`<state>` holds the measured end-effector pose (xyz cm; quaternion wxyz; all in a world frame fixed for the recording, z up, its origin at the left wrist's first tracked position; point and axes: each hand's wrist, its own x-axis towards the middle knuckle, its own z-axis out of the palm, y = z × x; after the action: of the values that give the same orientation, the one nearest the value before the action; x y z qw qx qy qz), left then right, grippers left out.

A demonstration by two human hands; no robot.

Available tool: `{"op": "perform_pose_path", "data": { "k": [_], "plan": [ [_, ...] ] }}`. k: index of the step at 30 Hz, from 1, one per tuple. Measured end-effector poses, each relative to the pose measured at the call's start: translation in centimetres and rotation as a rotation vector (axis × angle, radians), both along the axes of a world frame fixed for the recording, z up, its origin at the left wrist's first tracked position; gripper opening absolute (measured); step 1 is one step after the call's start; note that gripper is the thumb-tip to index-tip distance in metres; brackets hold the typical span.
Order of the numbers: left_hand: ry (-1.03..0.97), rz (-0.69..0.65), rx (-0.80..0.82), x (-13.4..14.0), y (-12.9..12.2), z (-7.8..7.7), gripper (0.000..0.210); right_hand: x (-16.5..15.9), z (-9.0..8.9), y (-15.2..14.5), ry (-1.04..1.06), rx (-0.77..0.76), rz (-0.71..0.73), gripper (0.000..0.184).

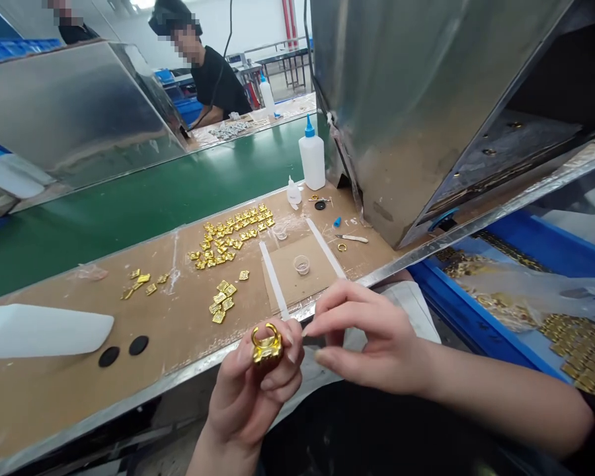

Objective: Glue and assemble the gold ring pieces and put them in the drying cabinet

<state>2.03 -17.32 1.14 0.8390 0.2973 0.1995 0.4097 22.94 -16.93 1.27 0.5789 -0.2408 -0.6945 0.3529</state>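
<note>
Pinched in the curled fingers of the left hand (250,390), low over the lap and just short of the bench edge (188,370), a gold ring (266,344) is held with its open band upward. Just beside it, the right hand (371,344) is closed at thumb and forefinger, tips aimed at the ring; whether anything is pinched there cannot be told. Steadiness is probably best served if the ring is kept level and gripped by its sides. More gold pieces (231,235) are spread on the bench, near a small cup (301,265) and a glue bottle (312,157).
</note>
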Motion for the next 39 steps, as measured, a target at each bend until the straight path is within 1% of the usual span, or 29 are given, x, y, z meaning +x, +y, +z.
{"op": "perform_pose_path", "data": {
  "k": [1, 3, 5, 6, 8, 10, 12, 14, 18, 21, 27, 30, 32, 33, 34, 35, 36, 38, 39],
  "plan": [
    [-0.001, -0.01, -0.019, 0.1, -0.1, 0.0, 0.031, 0.1, 0.3, 0.2, -0.039, 0.1, -0.025, 0.027],
    [0.006, -0.018, -0.068, 0.5, -0.4, -0.2, 0.029, 0.1, 0.8, 0.7, -0.076, 0.19, -0.034, 0.039],
    [0.027, 0.011, -0.108, 0.8, -0.8, -0.4, 0.028, -0.1, 0.9, 1.1, -0.078, 0.195, -0.006, 0.045],
    [0.041, 0.032, -0.12, 0.9, -0.9, -0.5, 0.029, -0.3, 0.8, 1.2, -0.065, 0.181, 0.011, 0.045],
    [0.056, 0.061, -0.131, 1.2, -1.2, -0.8, 0.034, -0.7, 0.5, 1.3, -0.028, 0.126, 0.041, 0.039],
    [0.041, 0.06, -0.135, 1.5, -1.3, -1.0, 0.036, -1.0, 0.0, 1.2, 0.024, 0.057, 0.059, 0.03],
    [0.01, 0.04, -0.144, 1.6, -1.4, -1.2, 0.034, -1.1, -0.3, 1.0, 0.066, 0.004, 0.075, 0.023],
    [-0.017, 0.024, -0.151, 1.8, -1.5, -1.3, 0.031, -1.1, -0.6, 0.9, 0.085, -0.005, 0.078, 0.021],
    [-0.054, -0.004, -0.129, 1.9, -1.6, -1.3, 0.028, -1.0, -1.0, 0.9, 0.085, 0.082, 0.041, 0.02],
    [-0.05, -0.024, -0.112, 2.0, -1.8, -1.3, 0.031, -0.9, -1.1, 1.0, 0.071, 0.142, 0.028, 0.02],
    [-0.018, -0.033, -0.102, 1.8, -1.9, -1.2, 0.033, -1.0, -1.0, 0.9, 0.037, 0.194, -0.002, 0.016],
    [0.033, -0.045, -0.085, 1.6, -1.9, -1.2, 0.033, -0.9, -0.9, 1.0, 0.004, 0.253, -0.05, 0.013],
    [0.121, -0.025, -0.081, 1.5, -2.0, -1.1, 0.034, -0.8, -0.9, 1.1, -0.015, 0.306, -0.096, 0.012],
    [0.192, 0.018, -0.055, 1.5, -2.0, -1.1, 0.033, -0.6, -0.8, 1.2, -0.032, 0.337, -0.12, 0.013],
    [0.283, 0.099, 0.005, 1.4, -2.0, -1.0, 0.032, -0.4, -0.7, 1.2, -0.059, 0.377, -0.141, 0.014],
    [0.385, 0.215, 0.112, 1.3, -2.0, -1.0, 0.029, -0.2, -0.7, 1.3, -0.094, 0.423, -0.161, 0.014],
    [0.488, 0.361, 0.277, 1.1, -2.1, -0.9, 0.026, 0.1, -0.6, 1.4, -0.137, 0.475, -0.179, 0.014],
    [0.69, 0.686, 0.732, 0.4, -2.1, -0.5, 0.021, 0.5, -0.3, 1.6, -0.215, 0.576, -0.217, 0.013],
    [0.788, 0.823, 0.959, -0.1, -2.1, -0.3, 0.021, 0.7, -0.2, 1.6, -0.242, 0.617, -0.233, 0.013]
  ]
}}
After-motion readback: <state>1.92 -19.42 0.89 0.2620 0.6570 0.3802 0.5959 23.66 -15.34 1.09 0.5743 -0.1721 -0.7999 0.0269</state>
